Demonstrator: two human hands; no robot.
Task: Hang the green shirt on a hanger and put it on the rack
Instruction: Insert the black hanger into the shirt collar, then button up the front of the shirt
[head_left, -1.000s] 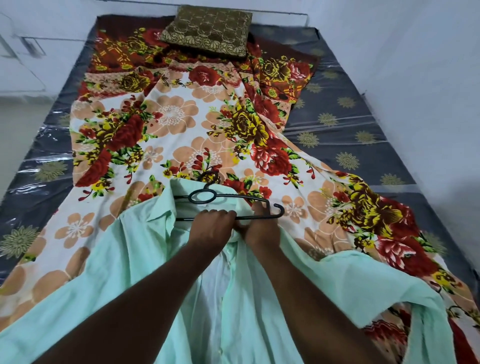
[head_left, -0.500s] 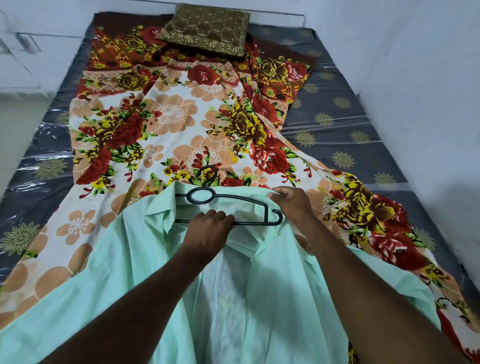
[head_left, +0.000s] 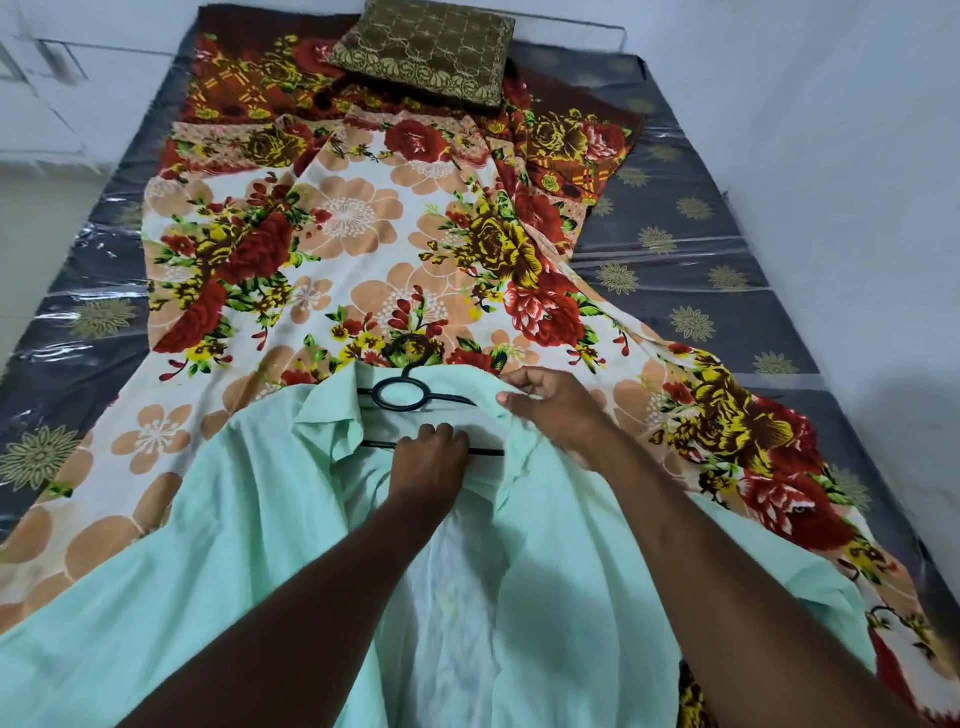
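head view: left hand (head_left: 428, 460) grips hanger (head_left: 485, 451) (lower bar), right hand (head_left: 556, 410) pinches green shirt (head_left: 260, 519).

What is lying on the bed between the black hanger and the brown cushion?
Only the floral sheet. In the head view, nothing else lies on it between the hanger and the cushion.
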